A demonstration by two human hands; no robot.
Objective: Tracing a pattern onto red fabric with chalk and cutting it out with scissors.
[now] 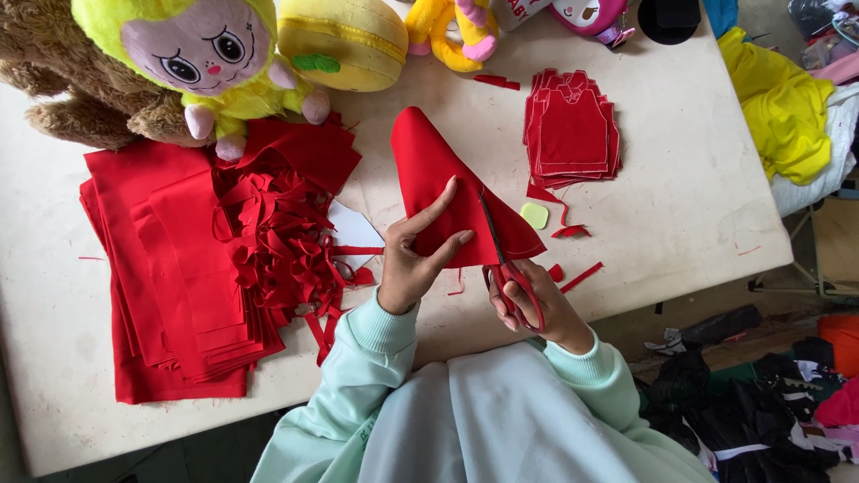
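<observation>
My left hand (pixel 416 255) pinches the near edge of a folded red fabric piece (pixel 429 170) that rises cone-like above the white table (pixel 680 215). My right hand (pixel 537 309) grips red-handled scissors (pixel 503 255), whose blades point away from me and lie into the fabric's right side. A small pale chalk piece (pixel 534 215) lies just right of the fabric. Red offcut strips (pixel 577 275) lie beside my right hand.
A stack of red fabric sheets (pixel 161 268) and a tangle of red scraps (pixel 277 241) lie at left. Cut red shapes (pixel 573 130) are piled at the back right. Plush toys (pixel 206 54) line the far edge. Yellow cloth (pixel 778 103) hangs off the right.
</observation>
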